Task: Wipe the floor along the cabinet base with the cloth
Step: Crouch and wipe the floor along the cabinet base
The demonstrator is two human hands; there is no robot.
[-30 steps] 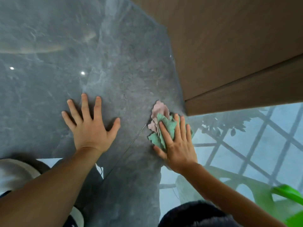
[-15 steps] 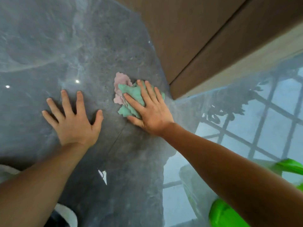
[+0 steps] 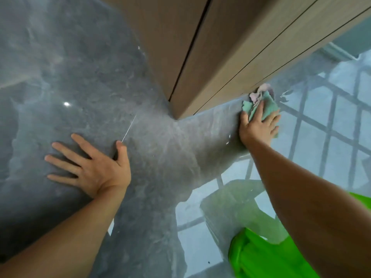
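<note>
Cloth lies half hidden under right hand at cabinet base.

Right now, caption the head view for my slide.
Right hand presses the cloth at the cabinet base, left hand flat on floor.

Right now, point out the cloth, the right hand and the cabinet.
cloth (image 3: 269, 102), head view, bare green fold.
right hand (image 3: 257, 128), head view, back of the hand.
cabinet (image 3: 230, 77), head view, lower side panel.

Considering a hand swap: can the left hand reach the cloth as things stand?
Probably not: the left hand is flat on the floor, far from the cloth, which the right hand covers.
</note>
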